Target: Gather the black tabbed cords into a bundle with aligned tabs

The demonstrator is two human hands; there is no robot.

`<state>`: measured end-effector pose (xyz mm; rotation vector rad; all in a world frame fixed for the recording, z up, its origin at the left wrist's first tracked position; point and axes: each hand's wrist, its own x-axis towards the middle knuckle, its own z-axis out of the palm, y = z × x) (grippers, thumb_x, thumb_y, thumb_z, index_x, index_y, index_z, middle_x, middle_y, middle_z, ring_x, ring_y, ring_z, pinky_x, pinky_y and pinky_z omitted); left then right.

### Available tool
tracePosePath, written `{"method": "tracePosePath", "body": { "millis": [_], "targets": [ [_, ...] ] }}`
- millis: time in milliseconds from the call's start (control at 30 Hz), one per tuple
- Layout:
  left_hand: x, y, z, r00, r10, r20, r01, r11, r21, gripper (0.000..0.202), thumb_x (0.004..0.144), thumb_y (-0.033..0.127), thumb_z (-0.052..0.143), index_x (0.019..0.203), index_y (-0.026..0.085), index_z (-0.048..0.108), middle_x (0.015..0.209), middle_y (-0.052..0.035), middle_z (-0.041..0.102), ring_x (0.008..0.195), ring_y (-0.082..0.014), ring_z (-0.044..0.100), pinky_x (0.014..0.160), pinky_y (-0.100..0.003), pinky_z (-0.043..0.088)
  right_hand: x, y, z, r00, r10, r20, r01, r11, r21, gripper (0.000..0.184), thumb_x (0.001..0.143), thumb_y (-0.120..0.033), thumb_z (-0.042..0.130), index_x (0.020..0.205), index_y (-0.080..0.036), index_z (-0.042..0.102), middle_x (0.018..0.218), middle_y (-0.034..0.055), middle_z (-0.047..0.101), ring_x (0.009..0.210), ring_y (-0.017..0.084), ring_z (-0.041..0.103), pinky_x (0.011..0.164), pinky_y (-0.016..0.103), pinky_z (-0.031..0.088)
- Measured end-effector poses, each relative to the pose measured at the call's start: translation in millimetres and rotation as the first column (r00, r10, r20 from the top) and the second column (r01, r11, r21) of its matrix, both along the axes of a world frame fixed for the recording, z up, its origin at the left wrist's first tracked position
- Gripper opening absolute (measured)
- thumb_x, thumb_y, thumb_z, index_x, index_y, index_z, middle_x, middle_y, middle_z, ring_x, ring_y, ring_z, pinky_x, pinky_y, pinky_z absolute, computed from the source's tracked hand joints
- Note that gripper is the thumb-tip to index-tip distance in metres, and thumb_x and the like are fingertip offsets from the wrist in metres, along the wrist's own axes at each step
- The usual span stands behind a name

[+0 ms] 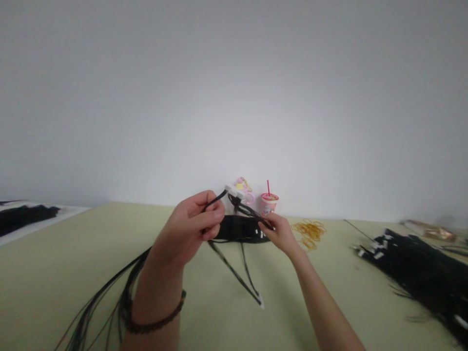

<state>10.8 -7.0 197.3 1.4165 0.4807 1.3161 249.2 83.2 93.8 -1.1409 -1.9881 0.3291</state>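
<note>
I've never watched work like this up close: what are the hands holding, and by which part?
The left hand pinches a black cable near a white connector; the right hand grips black cables running from that connector.

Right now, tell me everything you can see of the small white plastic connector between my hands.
The small, white, blocky connector looks like plastic. It is raised above the pale green tabletop, right end tilted lower. One thin black cable runs from its left end to the left hand; others lead from underneath toward the right hand. Blur hides whether it's one piece or two.
</note>
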Motion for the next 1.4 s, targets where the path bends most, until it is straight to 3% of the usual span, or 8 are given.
{"method": "tracePosePath", "body": {
  "millis": [133,300,467,567,800,967,1200,1400],
  "targets": [
    [-0.6,-2.5,2.5,0.978,0.208,-0.008,-0.208,0.977,0.057,0.008,0.069,0.016,0.07,0.071,0.013,0.062,0.067,0.0005,0.058,0.058,-0.0055,0.051,0.055,-0.015,0.042,-2.0,-3.0,-3.2,0.988,0.049,0.147,-0.043,0.998,-0.041,0.031,0.089,-0.033,0.053,0.112,-0.014,0.054,0.11,0.0075,0.057,0.094,0.018,0.058,0.079,0.038,0.051],
    [16.4,4.6,4.7,0.969,0.131,0.208,-0.114,0.989,-0.093,0.007,0.073,0.015,0.064,0.074,0.008,0.066,0.076,-0.0087,0.068,0.074,-0.015,0.063,0.073,-0.026,0.051,-21.8,-19.1,-8.7,0.94,0.221,0.258,-0.197,0.973,-0.117,0.031,0.085,-0.035,0.057,0.108,-0.013,0.055,0.096,0.0047,0.06,0.081,0.014,0.059,0.072,0.033,0.052],
    [25.5,21.2,6.4,0.873,0.217,0.437,-0.059,0.936,-0.346,0.014,0.082,0.013,0.049,0.078,0.008,0.062,0.084,-0.0135,0.07,0.08,-0.0195,0.067,0.076,-0.034,0.054,-54.0,-37.0,-5.4,0.955,0.221,0.198,-0.225,0.974,-0.004,0.116,0.054,-0.047,0.08,0.143,-0.013,0.014,0.129,0.0181,0.044,0.108,0.026,0.051,0.092,0.041,0.044],
    [20.6,30.2,6.6,0.809,0.262,0.526,-0.055,0.925,-0.376,0.016,0.083,0.011,0.046,0.076,0.01,0.061,0.081,-0.01,0.07,0.081,-0.0176,0.067,0.083,-0.038,0.053,-67.6,-46.0,-1.8,0.947,0.246,0.209,-0.28,0.948,0.153,0.134,0.049,-0.057,0.079,0.145,-0.016,-0.004,0.145,0.0215,0.02,0.129,0.034,0.031,0.105,0.049,0.03],
    [-15.8,48.0,3.6,0.713,0.403,0.574,-0.193,0.9,-0.392,0.018,0.084,0.01,0.045,0.073,0.013,0.059,0.077,-0.0036,0.069,0.079,-0.0132,0.066,0.093,-0.041,0.047,-91.3,-59.2,-3.4,0.856,0.516,0.027,-0.495,0.804,0.329,0.11,0.04,-0.055,0.083,0.137,-0.029,0.038,0.143,0.013,0.024,0.125,0.031,0.037,0.102,0.043,0.035],
    [-43.4,62.0,-5.9,0.729,0.463,0.504,-0.297,0.877,-0.377,0.016,0.082,0.011,0.046,0.073,0.015,0.058,0.074,-0.002,0.069,0.076,-0.0129,0.066,0.091,-0.04,0.048,-81.7,-71.5,21.7,0.713,0.549,-0.437,-0.483,0.836,0.261,0.049,0.053,-0.043,0.082,0.097,-0.024,0.072,0.104,0.0089,0.059,0.069,0.014,0.057,0.064,0.03,0.05],
    [-48.7,71.8,-17.9,0.877,0.379,0.295,-0.287,0.906,-0.31,0.014,0.08,0.01,0.049,0.072,0.009,0.061,0.072,-0.0111,0.071,0.07,-0.018,0.068,0.076,-0.035,0.053,-26.6,-84.1,51.4,0.566,0.332,-0.755,-0.219,0.943,0.25,0.031,0.08,-0.049,0.059,0.095,-0.023,0.067,0.062,0.0008,0.059,0.043,0.008,0.045,0.037,0.02,0.032],
    [-17.2,50.3,-15.2,0.995,0.047,-0.089,-0.061,0.984,-0.17,0.021,0.078,0.023,0.061,0.077,0.003,0.069,0.08,-0.0207,0.071,0.071,-0.0218,0.067,0.07,-0.03,0.051,-17.9,-79.2,57.6,0.588,0.276,-0.76,-0.218,0.959,0.18,0.02,0.078,-0.04,0.064,0.079,-0.02,0.068,0.061,-0.0005,0.057,0.053,0.008,0.048,0.048,0.019,0.04]
  ]
}}
